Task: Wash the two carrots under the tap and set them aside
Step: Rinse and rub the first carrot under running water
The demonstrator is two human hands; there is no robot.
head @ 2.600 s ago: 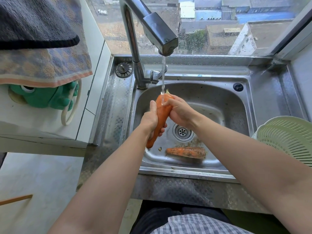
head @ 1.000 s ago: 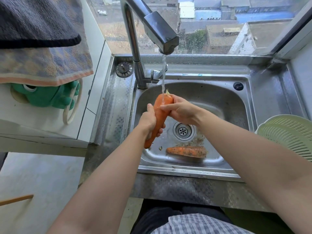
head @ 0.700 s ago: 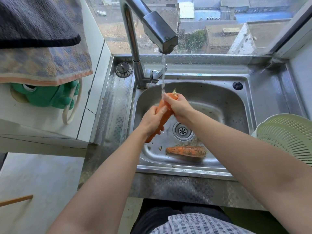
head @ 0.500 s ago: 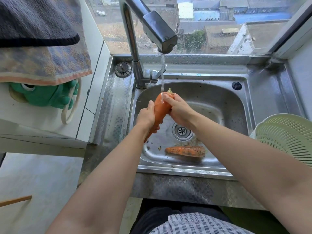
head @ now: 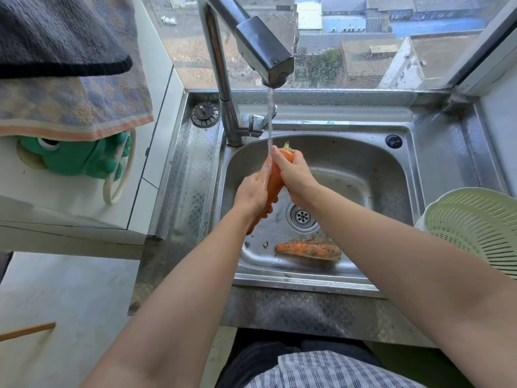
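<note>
Your left hand (head: 253, 191) and right hand (head: 293, 175) are both gripping 1 carrot (head: 273, 180) under the tap's (head: 263, 56) stream; the dirty carrot (head: 307, 250) is lying in the sink (head: 363, 163) near the drain (head: 302, 216).

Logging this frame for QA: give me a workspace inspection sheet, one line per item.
Surface: steel sink set in a wet steel counter; specks of dirt near the drain.
Job's things: held carrot under the running tap, tilted, leafy end up; second carrot lies on the sink floor in front of the drain, soil on it.
Clutter: sink plug on the counter beside the tap base; green colander at the right.
Grippers: left hand grips the carrot's lower half; right hand wraps its top.
Cables: nothing seen.
Surroundings: window over rooftops; towels and a green frog-shaped item at the left.
</note>
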